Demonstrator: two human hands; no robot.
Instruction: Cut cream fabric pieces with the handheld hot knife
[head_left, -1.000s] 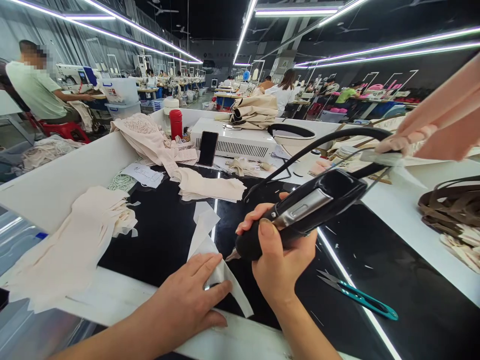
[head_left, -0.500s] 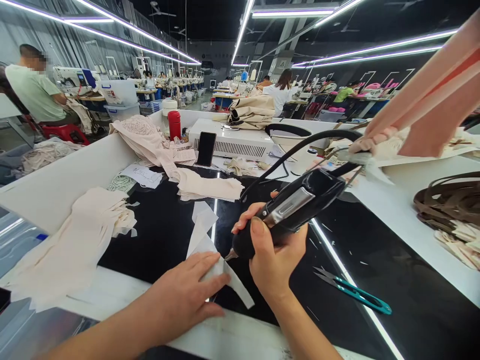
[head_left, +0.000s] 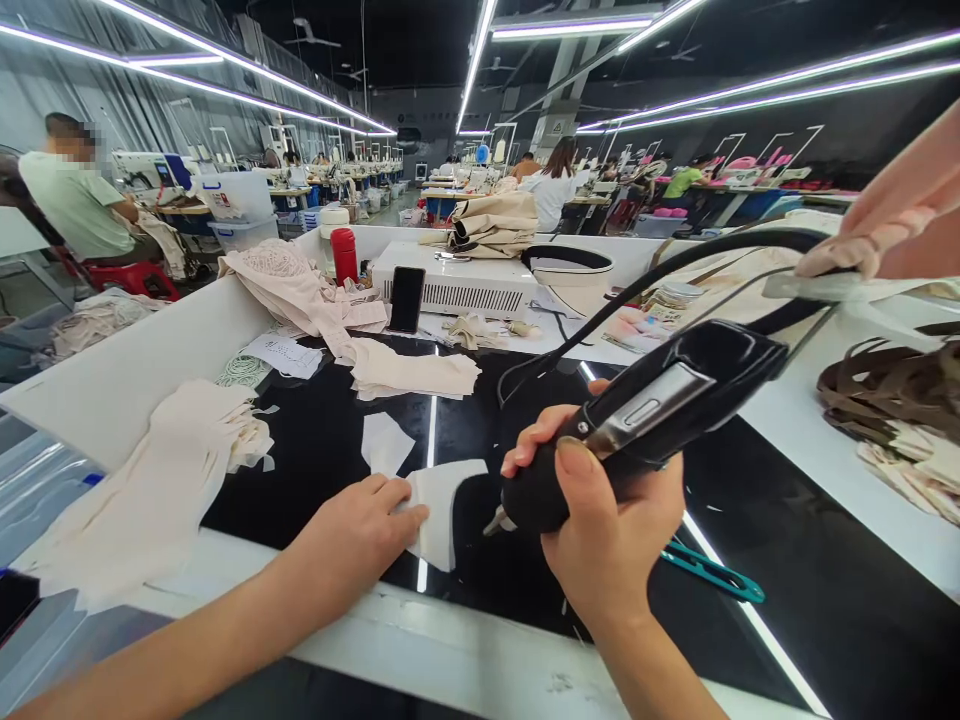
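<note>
My right hand (head_left: 607, 530) grips a black corded hand tool (head_left: 645, 420) with a metal tip pointing down-left, just above the black table top (head_left: 787, 560). My left hand (head_left: 360, 535) lies on the table with its fingers pressed on the edge of a small white fabric piece (head_left: 442, 500). The tool's tip hovers just right of that piece. A smaller white scrap (head_left: 385, 442) lies behind it. The tool's black cable (head_left: 652, 275) arches up to the right.
Teal-handled snips (head_left: 712, 572) lie right of my right hand. Cream fabric piles (head_left: 172, 470) sit left, brown straps (head_left: 885, 385) right. A phone (head_left: 406, 298), red bottle (head_left: 344, 255) and white box (head_left: 465, 280) stand at the back. Another person's pink-sleeved arm (head_left: 892, 215) reaches in at upper right. Workers sit at distant machines.
The long white strip is gone; a shorter folded piece now lies under my left hand's fingers. My right hand with the tool has shifted right and slightly toward me.
</note>
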